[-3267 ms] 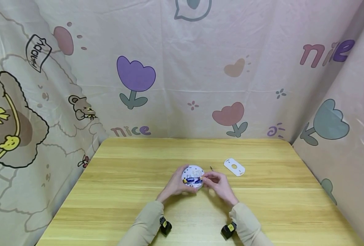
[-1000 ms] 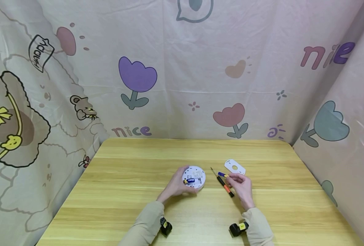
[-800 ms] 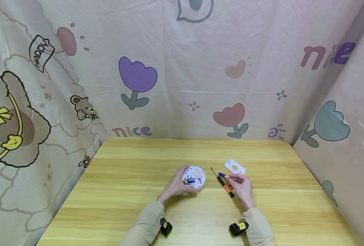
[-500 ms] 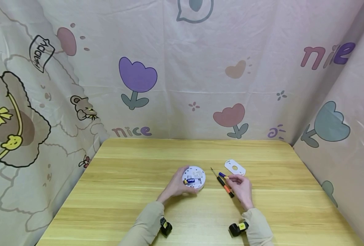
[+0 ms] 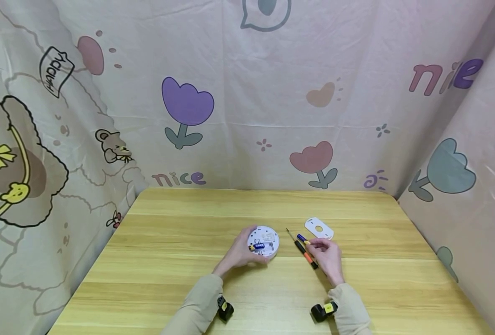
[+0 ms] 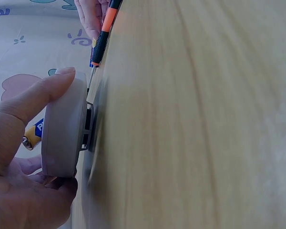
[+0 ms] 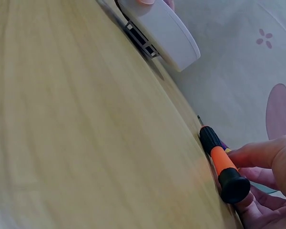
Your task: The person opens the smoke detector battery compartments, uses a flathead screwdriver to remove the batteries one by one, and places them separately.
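Observation:
My left hand [image 5: 240,249] grips the rim of a round white smoke alarm [image 5: 268,235], its back facing up. One blue and yellow battery [image 5: 259,246] sits in it; in the left wrist view that battery's metal end [image 6: 27,142] sticks up above the rim. Right of the alarm, my right hand [image 5: 328,256] pinches a second blue and yellow battery [image 5: 301,237] by its yellow end, low over the table. Just beside that battery lies a screwdriver [image 5: 306,255] with an orange and black handle, which mostly hides the battery in the right wrist view.
A white mounting plate [image 5: 313,225] with a round hole lies on the wooden table [image 5: 180,232], just behind my right hand. Patterned cloth [image 5: 247,93] hangs along the table's back and sides. Each wrist carries a small black camera.
My right hand has carried the battery from the alarm rightward to beside the screwdriver. Within the last second the battery has tilted slightly. My left hand keeps its grip on the alarm.

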Demonstrator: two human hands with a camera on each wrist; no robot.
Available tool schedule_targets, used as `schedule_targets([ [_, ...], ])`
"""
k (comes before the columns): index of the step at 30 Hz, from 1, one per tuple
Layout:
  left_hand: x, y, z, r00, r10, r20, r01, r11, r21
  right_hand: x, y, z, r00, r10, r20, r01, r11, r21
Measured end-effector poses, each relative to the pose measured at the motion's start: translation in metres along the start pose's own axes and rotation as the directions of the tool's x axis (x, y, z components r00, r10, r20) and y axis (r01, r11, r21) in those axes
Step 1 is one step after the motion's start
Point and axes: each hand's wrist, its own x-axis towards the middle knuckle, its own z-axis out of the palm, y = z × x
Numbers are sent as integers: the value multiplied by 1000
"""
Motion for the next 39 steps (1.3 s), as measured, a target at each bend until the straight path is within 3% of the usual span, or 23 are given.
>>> schedule_targets([
  [18, 0, -1, 0, 1000, 5, 4, -5, 1000, -6, 0, 0, 0, 1000, 13, -4, -13, 999, -53],
  [29, 1, -1, 1, 1000, 0, 4, 0, 1000, -4, 0, 0, 0, 1000, -18, -12, 18, 999, -45],
  [35, 1, 0, 0, 1000, -11, 7, 11, 1000, -7, -3, 0, 0, 998, -61, -10, 61, 998, 4],
  [39, 1, 0, 0, 1000, -9, 8, 9, 1000, -12, -12, -17, -4, 997, -74, -17, 76, 993, 88],
])
